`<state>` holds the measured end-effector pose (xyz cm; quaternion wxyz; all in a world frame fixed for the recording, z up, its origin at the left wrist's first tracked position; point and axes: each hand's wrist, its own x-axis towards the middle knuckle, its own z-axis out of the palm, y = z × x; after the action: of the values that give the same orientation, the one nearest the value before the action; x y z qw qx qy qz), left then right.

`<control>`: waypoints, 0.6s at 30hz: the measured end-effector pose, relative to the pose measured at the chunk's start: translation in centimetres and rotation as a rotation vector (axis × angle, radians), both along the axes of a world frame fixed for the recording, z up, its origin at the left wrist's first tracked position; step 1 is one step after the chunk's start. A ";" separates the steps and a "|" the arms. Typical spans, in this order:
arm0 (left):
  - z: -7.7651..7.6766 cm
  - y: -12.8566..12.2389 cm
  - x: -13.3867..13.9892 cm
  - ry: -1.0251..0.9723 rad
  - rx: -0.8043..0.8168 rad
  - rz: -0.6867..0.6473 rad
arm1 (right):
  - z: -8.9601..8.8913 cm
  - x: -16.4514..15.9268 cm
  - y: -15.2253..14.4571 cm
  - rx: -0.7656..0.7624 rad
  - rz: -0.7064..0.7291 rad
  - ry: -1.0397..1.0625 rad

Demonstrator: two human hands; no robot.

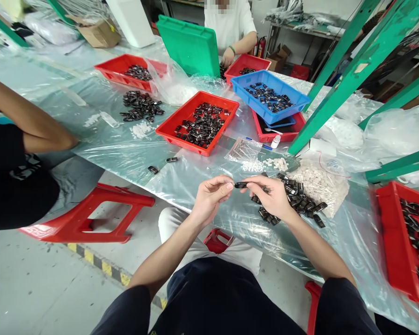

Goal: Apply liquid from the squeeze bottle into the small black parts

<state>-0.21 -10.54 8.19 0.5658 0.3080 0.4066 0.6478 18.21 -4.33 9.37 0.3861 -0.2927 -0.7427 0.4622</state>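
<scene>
My right hand (270, 195) pinches a small glossy black plastic part (241, 184) between thumb and fingertips, just above the table edge. My left hand (212, 195) is closed in a pinch at the part's left end; whatever its fingertips hold, if anything, is too small to make out. Under and beyond my right hand lies a pile of similar black parts (302, 200). Little white pieces (253, 165) are scattered just past my hands, beside a clear bag of thin metal pins (244, 150). Two loose black parts (153, 170) rest to the left.
A large bag of pale pieces (323, 184) lies right of the pile. Red trays (167, 131) and a blue tray (293, 109) hold black parts. A green post (338, 83) rises at right. One co-worker's arm (45, 121) is at left; another person (230, 28) works opposite.
</scene>
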 end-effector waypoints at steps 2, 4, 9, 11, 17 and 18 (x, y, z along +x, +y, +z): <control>0.2 -0.1 0.1 0.001 0.004 -0.005 | -0.2 -0.1 0.0 -0.047 0.008 0.039; 0.3 -0.1 0.1 0.010 0.008 -0.009 | -0.3 -0.1 0.0 -0.054 0.011 0.053; 0.0 -0.2 0.1 0.027 0.037 -0.001 | -0.1 0.1 -0.1 0.003 0.011 0.032; -0.1 -0.2 0.0 0.017 0.033 -0.018 | 0.0 0.2 -0.1 0.015 0.014 0.032; 0.4 -0.4 -0.4 -0.009 -0.013 -0.152 | 0.3 0.3 -0.1 0.036 0.049 0.009; 0.4 -0.4 -0.5 -0.009 -0.016 -0.167 | 0.2 0.3 -0.1 0.046 0.053 0.008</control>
<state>-0.67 -10.92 8.62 0.6221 0.3333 0.3821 0.5966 18.56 -4.44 9.60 0.3836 -0.2622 -0.7590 0.4561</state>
